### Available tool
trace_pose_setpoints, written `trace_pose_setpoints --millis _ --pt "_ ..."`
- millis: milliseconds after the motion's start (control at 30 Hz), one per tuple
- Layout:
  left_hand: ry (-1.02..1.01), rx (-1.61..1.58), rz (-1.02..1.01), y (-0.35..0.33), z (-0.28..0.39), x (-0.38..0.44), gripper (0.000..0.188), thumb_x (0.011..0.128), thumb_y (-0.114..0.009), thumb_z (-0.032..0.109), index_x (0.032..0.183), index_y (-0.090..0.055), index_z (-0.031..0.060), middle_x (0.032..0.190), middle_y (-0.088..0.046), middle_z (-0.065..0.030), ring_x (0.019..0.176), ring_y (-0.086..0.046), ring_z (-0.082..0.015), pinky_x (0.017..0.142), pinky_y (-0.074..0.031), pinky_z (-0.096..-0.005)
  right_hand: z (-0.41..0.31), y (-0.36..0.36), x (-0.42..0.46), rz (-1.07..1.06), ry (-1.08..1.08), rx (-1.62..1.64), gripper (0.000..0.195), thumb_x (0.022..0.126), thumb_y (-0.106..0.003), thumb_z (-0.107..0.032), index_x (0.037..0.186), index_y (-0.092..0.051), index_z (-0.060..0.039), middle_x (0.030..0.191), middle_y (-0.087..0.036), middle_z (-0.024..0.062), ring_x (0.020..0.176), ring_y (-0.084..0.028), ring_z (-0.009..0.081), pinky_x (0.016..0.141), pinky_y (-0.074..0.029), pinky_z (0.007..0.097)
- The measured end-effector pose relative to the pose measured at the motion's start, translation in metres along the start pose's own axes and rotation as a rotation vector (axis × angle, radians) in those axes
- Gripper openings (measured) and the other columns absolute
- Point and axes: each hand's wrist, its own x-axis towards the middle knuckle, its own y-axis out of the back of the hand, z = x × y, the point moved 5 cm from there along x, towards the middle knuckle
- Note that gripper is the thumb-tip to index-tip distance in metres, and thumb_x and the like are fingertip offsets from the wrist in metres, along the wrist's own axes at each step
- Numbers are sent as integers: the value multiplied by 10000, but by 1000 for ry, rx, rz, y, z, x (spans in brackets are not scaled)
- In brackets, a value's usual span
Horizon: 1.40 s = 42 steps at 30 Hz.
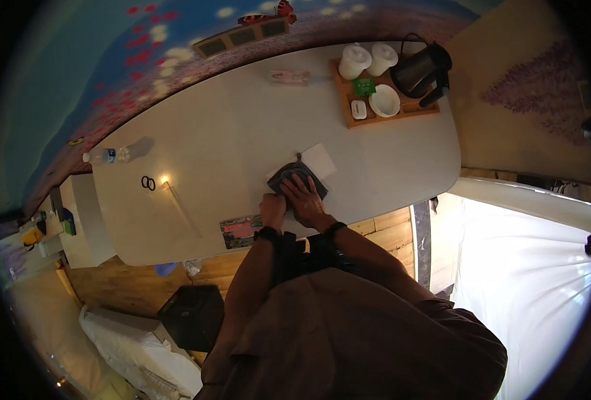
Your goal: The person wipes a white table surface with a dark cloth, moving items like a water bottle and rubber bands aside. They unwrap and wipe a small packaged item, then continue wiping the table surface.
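Observation:
A dark grey cloth or pouch (288, 172) lies bunched on the white table, with a small tab at its far end. On top of it rests my right hand (303, 200), palm down, fingers spread. My left hand (273, 206) is curled into a fist at the near left corner of the grey piece; whether it pinches the fabric is hidden. A sheet of white paper (319, 159) sticks out from underneath. Just left of my left wrist lies a dark printed card (238, 232) with red writing, partly covered by my wrist.
At the back right, a wooden tray (350, 120) carries a black kettle (415, 72), two lidded white cups (354, 61) and a white bowl (384, 101). A pinkish clear object (289, 77) lies nearby. Leftward are a plastic bottle (108, 155), black rings (148, 183) and a white box (83, 220).

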Motion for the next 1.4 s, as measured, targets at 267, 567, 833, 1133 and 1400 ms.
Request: trace_pose_setpoints --millis 267,567,833,1133,1400 --pt "0 43 -71 3 -1 4 538 947 -658 447 706 -698 -33 669 -716 -139 646 -719 -296 661 -573 -436 62 39 20 176 -224 -118 552 1018 -555 -255 1531 -437 -88 1637 -333 84 1543 -223 325 1227 -137 595" --pt "15 19 -64 1 7 -4 543 978 -636 460 746 -711 -26 675 -721 -139 652 -726 -272 665 -584 -432 9 6 26 188 53 -49 601 953 -601 -210 1528 -457 -112 1608 -382 101 1519 -270 358 1226 -148 606" --pt "37 68 -68 -9 -9 14 556 966 -634 496 796 -718 -27 682 -714 -162 675 -720 -348 716 -586 -468 71 34 6 177 -310 -167 628 1013 -556 -306 1568 -361 -86 1661 -277 107 1553 -180 354 1231 -102 603" --pt "-708 505 101 25 74 34 333 917 -733 266 806 -659 -39 741 -671 -237 742 -676 -418 659 -534 -520 96 50 -90 249 -54 -17 449 898 -566 41 1330 -640 -55 1419 -604 125 1429 -455 341 1181 -305 582" --pt "-1213 778 -74 10 150 57 156 882 -736 119 978 -715 -3 857 -673 -223 830 -672 -391 712 -553 -481 86 86 -73 436 -234 172 379 923 -552 28 1293 -627 -4 1315 -659 187 1359 -522 387 1146 -343 607"
